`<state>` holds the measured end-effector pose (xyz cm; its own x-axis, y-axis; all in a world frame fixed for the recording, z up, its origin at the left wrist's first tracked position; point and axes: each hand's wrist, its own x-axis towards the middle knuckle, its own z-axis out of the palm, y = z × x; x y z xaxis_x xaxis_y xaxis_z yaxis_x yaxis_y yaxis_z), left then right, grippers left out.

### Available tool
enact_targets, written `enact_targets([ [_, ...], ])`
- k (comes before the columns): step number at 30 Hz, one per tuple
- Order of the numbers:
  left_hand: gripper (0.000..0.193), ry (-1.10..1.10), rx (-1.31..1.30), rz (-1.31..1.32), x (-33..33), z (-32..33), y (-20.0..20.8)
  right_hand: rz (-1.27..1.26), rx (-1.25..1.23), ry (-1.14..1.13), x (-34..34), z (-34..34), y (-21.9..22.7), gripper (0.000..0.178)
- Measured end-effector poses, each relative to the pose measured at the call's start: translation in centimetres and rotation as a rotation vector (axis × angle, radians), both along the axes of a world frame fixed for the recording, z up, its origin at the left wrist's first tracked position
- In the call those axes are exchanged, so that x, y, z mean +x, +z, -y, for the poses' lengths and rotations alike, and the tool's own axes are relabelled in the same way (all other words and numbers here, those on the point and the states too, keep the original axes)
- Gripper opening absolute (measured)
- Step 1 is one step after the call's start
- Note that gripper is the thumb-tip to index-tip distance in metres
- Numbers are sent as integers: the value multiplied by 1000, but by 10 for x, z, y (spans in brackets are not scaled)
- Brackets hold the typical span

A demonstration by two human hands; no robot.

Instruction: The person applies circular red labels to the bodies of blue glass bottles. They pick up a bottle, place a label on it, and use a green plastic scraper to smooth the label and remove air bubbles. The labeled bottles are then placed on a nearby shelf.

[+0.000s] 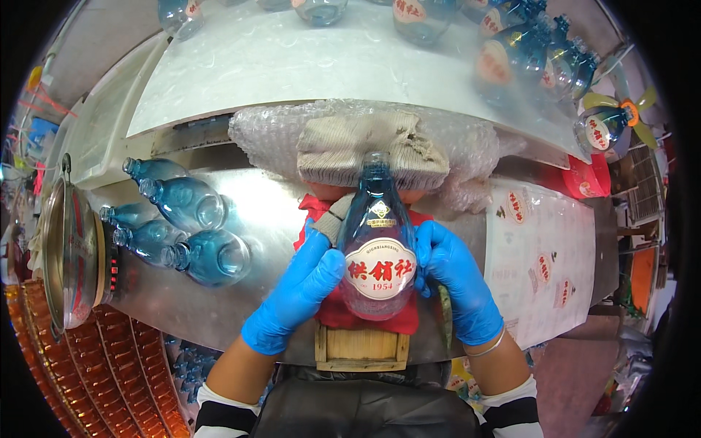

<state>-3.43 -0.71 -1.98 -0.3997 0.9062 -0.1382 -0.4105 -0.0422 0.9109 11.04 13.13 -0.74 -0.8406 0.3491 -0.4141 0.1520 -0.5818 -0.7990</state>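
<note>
A blue glass bottle (377,219) with a round cream label with red characters (380,269) lies neck-away before me, over a red cloth (336,314). Its neck rests on a folded ribbed beige cloth (339,142). My left hand (296,288), in a blue glove, is closed at the bottle's left side, beside a grey segmented pad (336,217). On the other side, my blue-gloved right hand (456,281) has its fingers curled against the bottle near the label's edge. A mottled green strip (446,317) hangs by the right palm; I cannot tell whether it is held.
Several unlabelled blue bottles (215,257) lie at the left on the metal table (285,321), near a round metal-rimmed object (73,255). Printed label sheets (540,270) cover the right side. Bubble wrap (263,135) edges a white board (292,66); labelled bottles (504,62) stand beyond.
</note>
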Motion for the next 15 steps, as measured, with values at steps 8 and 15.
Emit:
enact_targets([
  [8, 73, -82, -1, -22, -2, 5, 8, 149, 46, -109, -9, 10, 23, 23],
  [15, 74, -123, -21, -110, -9, 10, -10, 153, 37, -134, -9, 12, 28, 22],
])
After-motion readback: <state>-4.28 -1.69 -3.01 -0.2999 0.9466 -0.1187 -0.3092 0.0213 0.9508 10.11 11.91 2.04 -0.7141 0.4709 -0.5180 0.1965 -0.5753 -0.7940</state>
